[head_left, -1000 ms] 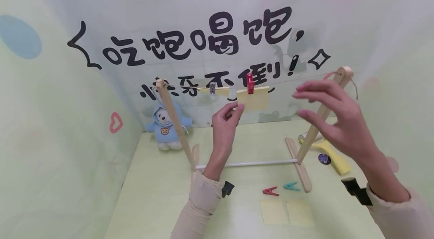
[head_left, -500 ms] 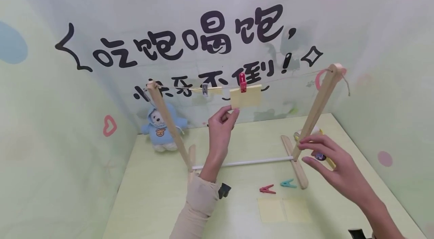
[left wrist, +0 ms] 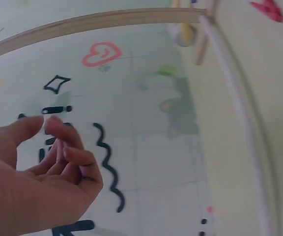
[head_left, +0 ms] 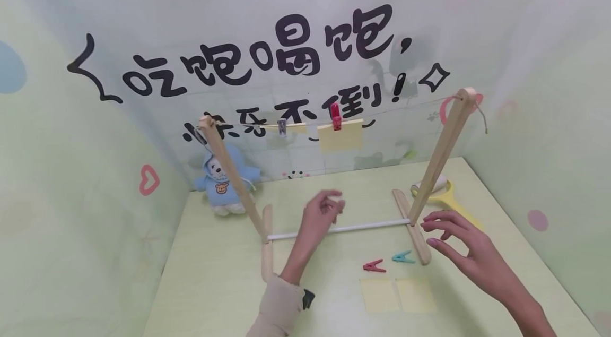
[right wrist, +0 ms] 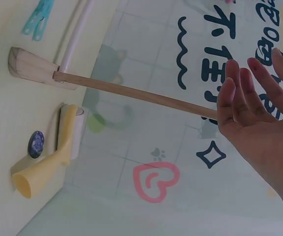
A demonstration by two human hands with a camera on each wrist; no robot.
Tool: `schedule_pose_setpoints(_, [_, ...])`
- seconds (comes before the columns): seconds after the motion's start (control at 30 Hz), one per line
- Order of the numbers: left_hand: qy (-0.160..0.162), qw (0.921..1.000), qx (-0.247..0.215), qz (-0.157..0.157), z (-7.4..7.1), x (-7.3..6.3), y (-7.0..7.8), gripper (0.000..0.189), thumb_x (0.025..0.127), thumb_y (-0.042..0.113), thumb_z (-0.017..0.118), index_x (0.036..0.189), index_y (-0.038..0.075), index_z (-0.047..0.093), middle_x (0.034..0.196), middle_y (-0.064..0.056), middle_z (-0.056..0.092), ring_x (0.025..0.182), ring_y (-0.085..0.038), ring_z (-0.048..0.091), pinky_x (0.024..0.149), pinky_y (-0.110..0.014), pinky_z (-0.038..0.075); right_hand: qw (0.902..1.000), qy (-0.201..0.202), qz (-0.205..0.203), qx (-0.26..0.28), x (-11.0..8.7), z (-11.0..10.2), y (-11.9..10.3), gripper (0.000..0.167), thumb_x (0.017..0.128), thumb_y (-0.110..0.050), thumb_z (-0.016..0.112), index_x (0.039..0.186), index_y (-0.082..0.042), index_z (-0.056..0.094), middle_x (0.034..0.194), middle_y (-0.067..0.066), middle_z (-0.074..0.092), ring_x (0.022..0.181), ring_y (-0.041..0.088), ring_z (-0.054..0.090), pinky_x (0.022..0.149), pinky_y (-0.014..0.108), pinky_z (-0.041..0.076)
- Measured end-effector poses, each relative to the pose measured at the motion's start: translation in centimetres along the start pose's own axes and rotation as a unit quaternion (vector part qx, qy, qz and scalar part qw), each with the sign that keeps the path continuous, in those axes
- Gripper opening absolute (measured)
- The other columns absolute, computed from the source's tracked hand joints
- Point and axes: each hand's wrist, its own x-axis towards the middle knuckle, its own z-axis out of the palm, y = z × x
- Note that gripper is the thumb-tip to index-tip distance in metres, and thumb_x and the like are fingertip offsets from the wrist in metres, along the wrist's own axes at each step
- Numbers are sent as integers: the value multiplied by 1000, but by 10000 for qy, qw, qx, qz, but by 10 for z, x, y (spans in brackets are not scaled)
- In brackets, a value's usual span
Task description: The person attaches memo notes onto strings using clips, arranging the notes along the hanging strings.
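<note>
A string (head_left: 406, 106) runs between two wooden posts. From it hangs a yellow paper square (head_left: 341, 139) under a red clothespin (head_left: 337, 120); to its left a grey clip (head_left: 282, 128) holds another yellow sheet (head_left: 298, 128). My left hand (head_left: 321, 215), fingers loosely curled around nothing, is below the hanging square, overlapping the stand's white rod (head_left: 369, 226) in the head view. My right hand (head_left: 470, 247) is beside the right foot, fingers spread and holding nothing. On the table lie a red clothespin (head_left: 374, 266), a teal clothespin (head_left: 403, 257) and two yellow paper squares (head_left: 380, 295).
The right wooden post (head_left: 441, 159) and left wooden post (head_left: 234, 178) rise from wooden feet. Behind the left one sits a plush toy (head_left: 223, 191) in blue. Near the right post are a yellow-handled lint roller (head_left: 446, 198) and a dark purple oval object (right wrist: 36, 144). Printed walls enclose the table.
My left hand has let go of the hanging paper's lower corner and dropped away from it. My right hand has come down from beside the right post's top to near its foot.
</note>
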Motion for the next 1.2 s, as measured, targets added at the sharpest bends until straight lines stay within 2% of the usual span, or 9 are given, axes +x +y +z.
schedule_pose_setpoints(0.1, [-553,9955,693,-328,16,-20,-43,42,106,25,75,140,3,66,106,-7,75,83,-10,67,69,-26,57,9999,-47,112,20,-4,3,4,56,73,21,86,118,-12,78,124,-4,68,106,-6,62,86,8,49])
schedule_pose_setpoints(0.2, [-837,9888,1205,-274,35,-41,-85,45,104,27,77,138,1,65,104,-3,74,83,-8,67,68,-28,57,9997,-141,190,24,-7,6,7,54,76,19,86,118,-13,78,124,-4,68,109,-6,61,86,9,50])
schedule_pose_setpoints(0.37, [-652,9839,1640,-282,59,-70,-123,46,98,25,84,132,0,66,103,0,69,79,-1,55,64,-24,47,9992,-334,191,52,-9,11,11,51,80,15,85,119,-16,78,126,-4,69,115,-5,59,85,10,50])
schedule_pose_setpoints(0.5, [-265,9841,1716,-366,71,-85,-127,47,91,20,90,128,4,66,107,2,63,82,-3,51,64,-23,43,9990,-399,158,103,-12,17,20,48,81,16,84,118,-14,78,125,-2,69,105,-4,64,83,10,51])
schedule_pose_setpoints(0.63, [-66,9748,2225,-124,80,-93,-131,49,86,23,95,124,10,66,112,3,56,96,-12,55,78,-26,52,9983,-435,100,-366,-19,37,38,44,77,14,88,112,-11,79,119,3,70,100,8,68,85,9,50])
schedule_pose_setpoints(0.8, [169,9660,2573,176,84,-99,-136,54,79,22,99,121,10,66,115,1,48,103,-17,53,87,-30,55,9890,-779,196,-1243,-31,74,55,36,78,1,94,108,-12,79,116,0,69,107,30,72,86,38,59])
schedule_pose_setpoints(0.9, [180,9642,2633,258,83,-98,-137,56,76,20,101,119,11,66,114,2,45,101,-15,49,84,-29,52,9855,-1002,241,-1349,-36,95,60,34,81,-4,94,111,-10,79,116,0,70,106,31,72,84,49,58])
schedule_pose_setpoints(1.07, [-73,9648,2626,162,83,-95,-138,54,75,16,101,115,16,66,113,5,41,102,-12,46,83,-27,50,9813,-1176,-24,-1523,-46,119,68,42,77,-8,97,115,-9,79,115,2,70,100,25,68,80,43,56])
schedule_pose_setpoints(1.2, [-239,9649,2610,139,81,-93,-138,47,76,17,100,110,18,67,114,6,39,100,-10,45,82,-26,49,9782,-1318,70,-1602,-52,128,69,43,76,-12,98,114,-11,79,114,0,71,102,25,68,81,42,54])
